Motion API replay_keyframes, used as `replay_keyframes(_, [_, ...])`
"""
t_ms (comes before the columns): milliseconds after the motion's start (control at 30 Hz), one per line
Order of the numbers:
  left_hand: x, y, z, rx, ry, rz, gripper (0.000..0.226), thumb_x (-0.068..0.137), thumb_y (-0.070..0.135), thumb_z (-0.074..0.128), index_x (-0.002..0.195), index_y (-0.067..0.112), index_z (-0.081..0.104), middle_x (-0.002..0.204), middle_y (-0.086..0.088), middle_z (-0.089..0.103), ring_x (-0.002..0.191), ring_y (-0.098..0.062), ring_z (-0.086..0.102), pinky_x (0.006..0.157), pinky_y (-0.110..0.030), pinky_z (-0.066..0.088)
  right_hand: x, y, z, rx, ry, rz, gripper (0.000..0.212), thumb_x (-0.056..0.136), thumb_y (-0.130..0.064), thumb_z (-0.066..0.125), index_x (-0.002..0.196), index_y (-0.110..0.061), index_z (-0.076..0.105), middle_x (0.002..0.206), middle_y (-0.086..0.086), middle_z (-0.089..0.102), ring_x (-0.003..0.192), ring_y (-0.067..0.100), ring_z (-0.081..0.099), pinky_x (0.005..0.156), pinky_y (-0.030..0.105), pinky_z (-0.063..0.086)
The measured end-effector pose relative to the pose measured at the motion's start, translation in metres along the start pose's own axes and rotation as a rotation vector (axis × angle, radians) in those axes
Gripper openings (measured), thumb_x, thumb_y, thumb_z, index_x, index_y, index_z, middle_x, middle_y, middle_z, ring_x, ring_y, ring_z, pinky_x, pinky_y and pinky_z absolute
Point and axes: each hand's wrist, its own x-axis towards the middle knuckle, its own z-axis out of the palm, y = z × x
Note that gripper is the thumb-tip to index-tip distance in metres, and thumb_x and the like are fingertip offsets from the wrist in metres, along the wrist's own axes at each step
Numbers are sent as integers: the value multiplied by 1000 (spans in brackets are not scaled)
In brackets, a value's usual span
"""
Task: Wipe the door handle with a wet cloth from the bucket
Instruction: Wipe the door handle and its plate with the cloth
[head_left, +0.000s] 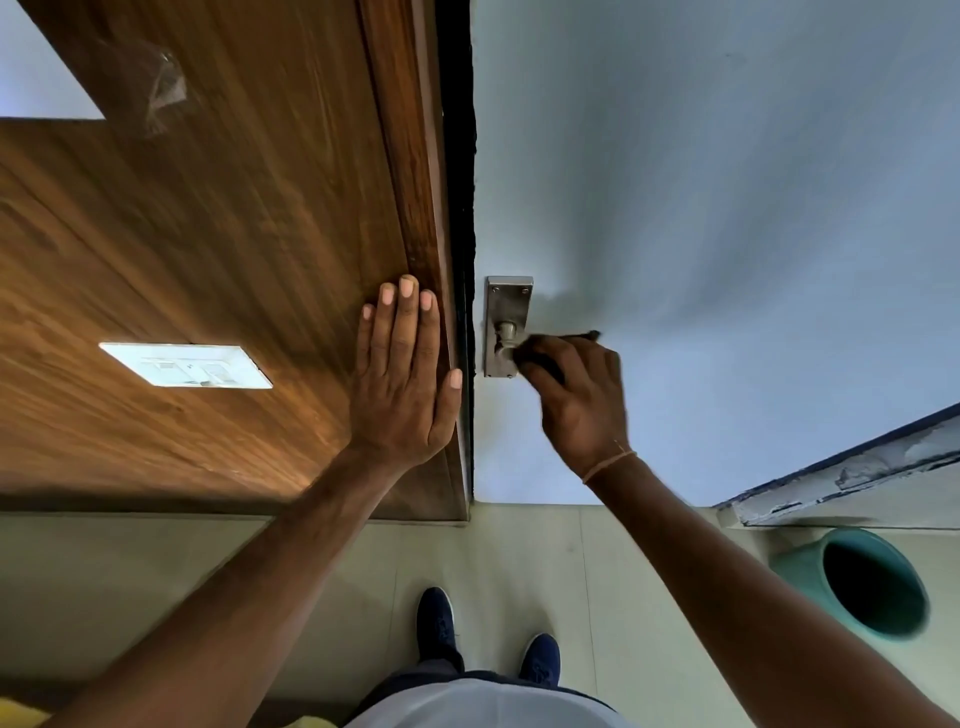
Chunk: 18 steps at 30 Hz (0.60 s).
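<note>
No legible text; switch plate (186, 365) markings perhaps blurred.

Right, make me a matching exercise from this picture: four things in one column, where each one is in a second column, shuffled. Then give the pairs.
Things
1. left hand
2. right hand
3. bucket
4. light switch plate

Places
A. on the floor at the lower right
B. flat against the wooden panel by the door edge
C. on the wooden panel, left of both hands
D. at the door handle, closed around a dark cloth

Pairs: 1-B, 2-D, 3-A, 4-C
</note>
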Motion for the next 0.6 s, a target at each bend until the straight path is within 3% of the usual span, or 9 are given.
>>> replay_keyframes(133, [3,0,2,21,21,-13,78,99,34,44,165,-2,22,171,-23,23,166,-33,12,133,-56,21,2,12,-13,132,73,63,41,107,-5,41,100,-11,82,117,3,78,102,38,69,83,46,50])
replay_keyframes(267, [4,2,2,23,18,-27,77,101,34,43,164,-3,22,171,-24,23,165,-34,12,133,-56,21,19,-20,4,153,-1,-51,20,105,-4,62,111,-11,80,122,8,76,109,37,69,88,46,53])
replay_keyframes(467, [5,0,1,29,-1,-11,76,102,35,42,165,-2,21,171,-23,22,166,-33,11,134,-54,19,14,-20,10,19,-15,-135,39,106,-6,59,144,-13,65,144,14,66,134,35,61,105,45,48])
replay_keyframes(600, [5,2,-1,36,-7,-21,75,102,35,41,165,-2,21,171,-24,22,166,-33,11,134,-54,19,14,-5,5,5,23,-113,39,105,-5,59,142,-14,68,141,13,69,127,34,67,99,44,50])
